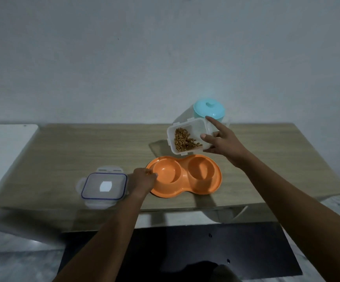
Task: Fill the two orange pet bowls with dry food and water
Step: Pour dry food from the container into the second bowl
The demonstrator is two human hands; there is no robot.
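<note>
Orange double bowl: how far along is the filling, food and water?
Done: the lid is off the food container and lies on the table. In hand: the right hand tilts the container of dry food above the orange double bowl, which the left hand steadies. Left: both wells look empty; the teal-lidded jug stands untouched.

A wooden table (pixel 83 147) stands against a pale wall (pixel 124 58); a black mat (pixel 185 251) lies below.

Left hand (pixel 144 180) curled low; right hand (pixel 224 143) raised, fingers (pixel 212 121) gripping.
</note>
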